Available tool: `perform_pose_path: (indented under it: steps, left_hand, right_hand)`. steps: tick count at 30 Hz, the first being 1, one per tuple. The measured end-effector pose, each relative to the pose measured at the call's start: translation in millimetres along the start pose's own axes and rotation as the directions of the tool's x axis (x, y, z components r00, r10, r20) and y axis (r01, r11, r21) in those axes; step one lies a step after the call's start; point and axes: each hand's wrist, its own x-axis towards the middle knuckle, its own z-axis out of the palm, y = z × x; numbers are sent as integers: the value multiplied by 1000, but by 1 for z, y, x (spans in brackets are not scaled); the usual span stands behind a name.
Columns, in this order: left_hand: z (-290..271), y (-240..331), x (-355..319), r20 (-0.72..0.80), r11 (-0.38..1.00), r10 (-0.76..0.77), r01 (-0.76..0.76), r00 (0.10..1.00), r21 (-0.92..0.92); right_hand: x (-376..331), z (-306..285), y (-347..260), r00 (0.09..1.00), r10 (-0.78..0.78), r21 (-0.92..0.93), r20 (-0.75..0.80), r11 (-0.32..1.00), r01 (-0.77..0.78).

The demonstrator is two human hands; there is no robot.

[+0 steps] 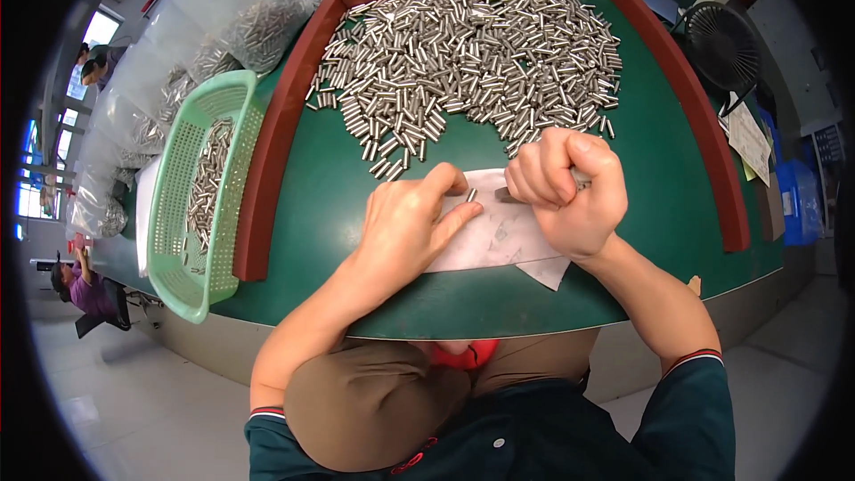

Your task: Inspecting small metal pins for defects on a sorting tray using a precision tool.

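My left hand [401, 218] pinches a small shiny metal pin [471, 196] between thumb and forefinger, just above a white sheet [490, 249] with grey smudges. Whether that sheet is cloth or paper I cannot tell. To the right, my right hand [574, 191] is closed in a fist around a slim tool, whose flat dark grey tip [508, 196] points toward the pin. Fingers hide the rest of the tool, so its kind does not show. Tip and pin look a short way apart. Beyond both hands spreads a large heap of loose metal pins [481, 62].
A red-brown raised border [283, 138] frames the green tabletop [334, 205]. On the left stands a green plastic basket [169, 223] with pins inside, beside clear bags of pins [263, 27]. A black fan [723, 46] and blue bin [800, 200] are at right. A person [85, 289] sits far left.
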Motion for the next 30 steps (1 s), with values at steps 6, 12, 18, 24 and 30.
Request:
perform_pose_path:
  steps: [6,12,18,24,30]
  left_hand:
    - [6,4,1,-31,993,-10,6,999,-117]
    - [7,4,2,-19,993,-32,30,999,-118]
    - [6,4,2,-4,991,-56,55,998,-119]
    - [6,4,2,-13,990,-52,50,999,-131]
    - [6,4,3,1,991,-66,66,998,-113]
  right_hand:
    - [5,-5,2,997,83,100,12,992,-83]
    - [1,1,4,996,86,42,15,995,-87]
    - [0,1,7,996,85,48,13,995,-86]
    - [-1,1,9,997,76,60,-14,995,-75]
    - [-1,0,9,997,70,70,-29,995,-68]
